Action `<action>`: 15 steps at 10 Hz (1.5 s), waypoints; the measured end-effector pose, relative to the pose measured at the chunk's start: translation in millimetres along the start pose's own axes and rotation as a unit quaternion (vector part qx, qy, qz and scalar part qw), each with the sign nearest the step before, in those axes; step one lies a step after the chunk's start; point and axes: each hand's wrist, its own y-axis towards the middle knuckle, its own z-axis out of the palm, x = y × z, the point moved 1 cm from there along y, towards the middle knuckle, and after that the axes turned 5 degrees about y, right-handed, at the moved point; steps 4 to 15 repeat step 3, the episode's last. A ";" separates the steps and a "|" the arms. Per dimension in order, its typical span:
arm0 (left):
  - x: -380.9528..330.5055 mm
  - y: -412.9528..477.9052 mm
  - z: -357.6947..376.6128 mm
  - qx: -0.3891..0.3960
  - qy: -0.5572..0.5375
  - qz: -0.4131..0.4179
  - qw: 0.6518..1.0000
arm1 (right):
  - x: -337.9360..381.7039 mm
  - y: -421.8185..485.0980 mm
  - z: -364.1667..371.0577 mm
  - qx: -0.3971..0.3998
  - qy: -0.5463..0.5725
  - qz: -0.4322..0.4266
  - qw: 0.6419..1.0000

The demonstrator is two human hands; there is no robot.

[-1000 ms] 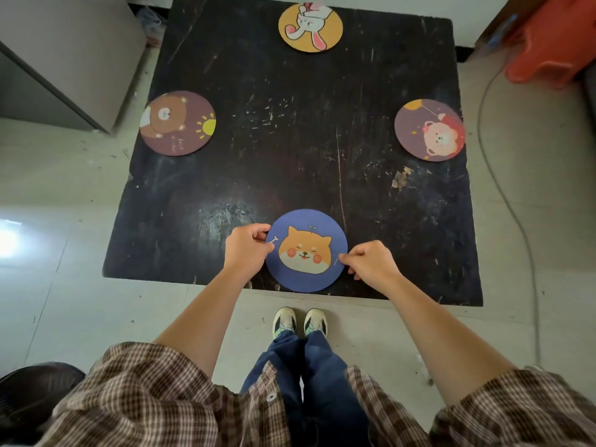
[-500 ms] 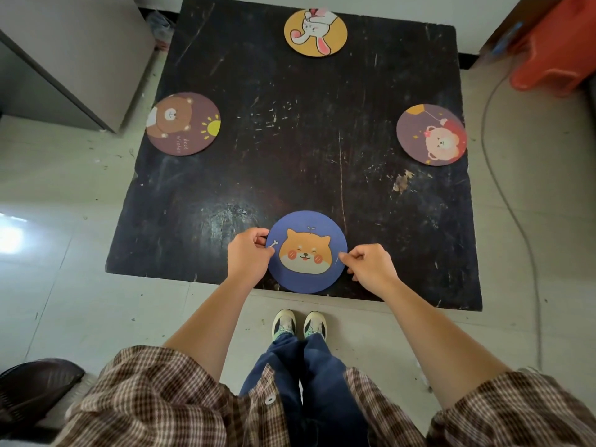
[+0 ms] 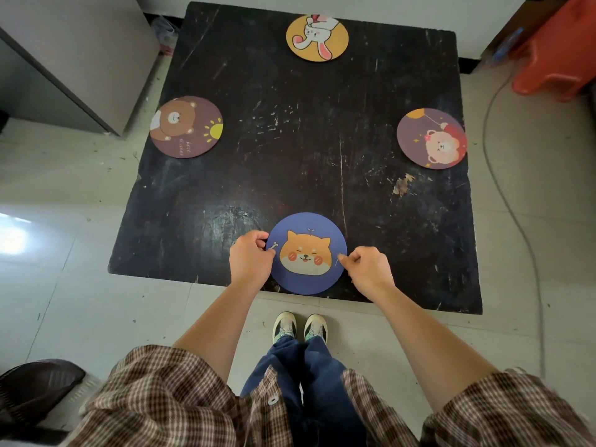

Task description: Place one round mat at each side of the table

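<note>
A blue round mat with an orange dog face [image 3: 306, 253] lies at the near edge of the dark scratched table [image 3: 290, 156]. My left hand [image 3: 250, 258] pinches its left rim and my right hand [image 3: 367, 269] pinches its right rim. A yellow rabbit mat [image 3: 317, 38] lies at the far side. On the left side sits a purple-brown bear mat [image 3: 186, 126], and a purple mat with a red-capped bear [image 3: 431, 138] lies on the right side.
A grey cabinet [image 3: 64, 53] stands left of the table. A red plastic stool [image 3: 561, 50] is at the back right, with a grey cable [image 3: 503, 188] trailing over the tiled floor. A dark object [image 3: 32, 391] sits at the bottom left.
Both hands stay on the blue mat's rim, which keeps its place at the near edge. The view has shifted slightly downward.
</note>
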 end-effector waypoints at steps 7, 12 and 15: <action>14.5 -10.3 -10.3 -0.031 0.093 0.036 0.994 | 14.7 -6.5 -22.5 -0.022 0.052 -0.025 0.998; 14.5 -10.3 -10.3 -0.031 0.093 0.036 0.994 | 14.7 -6.5 -22.5 -0.022 0.052 -0.025 0.998; 14.5 -10.3 -10.3 -0.031 0.093 0.036 0.994 | 14.7 -6.5 -22.5 -0.022 0.052 -0.025 0.998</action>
